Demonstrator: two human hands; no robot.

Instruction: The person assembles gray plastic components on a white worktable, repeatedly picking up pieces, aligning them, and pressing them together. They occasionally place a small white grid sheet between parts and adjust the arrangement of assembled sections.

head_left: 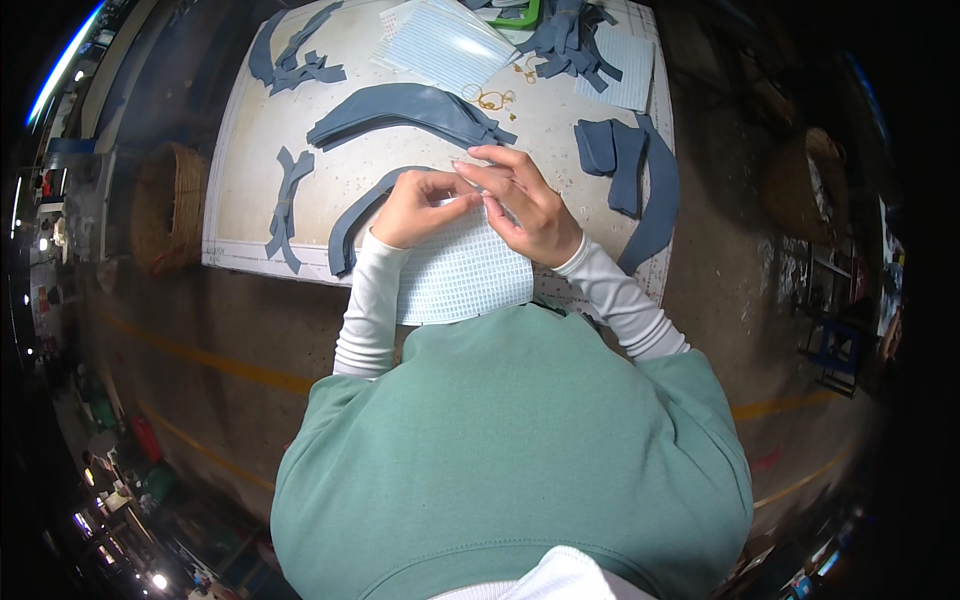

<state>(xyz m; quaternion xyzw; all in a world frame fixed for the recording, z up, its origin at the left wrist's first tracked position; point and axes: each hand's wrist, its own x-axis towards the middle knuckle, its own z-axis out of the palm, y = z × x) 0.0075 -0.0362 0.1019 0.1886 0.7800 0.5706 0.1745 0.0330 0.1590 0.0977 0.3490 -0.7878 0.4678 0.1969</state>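
My left hand [422, 210] is closed in a pinch, thumb against the fingers, above a white sheet of small printed labels [462, 275] at the table's near edge. Its fingertips meet those of my right hand [532, 208], whose thumb and bent fingers come together while the upper fingers reach out to the left. Whatever lies between the fingertips is too small to make out. Partly behind my left hand curves a stack of blue-grey fabric strips [352, 225]. Just beyond both hands lies a thicker curved stack of the same fabric [400, 108].
A tied fabric bundle [287, 210] lies to the left, folded fabric pieces [628, 165] to the right. More label sheets [445, 45], a fabric pile [568, 45], yellow bands [490, 97] and a green tray [520, 14] are at the back. Wicker baskets [170, 208] flank the white table [245, 150].
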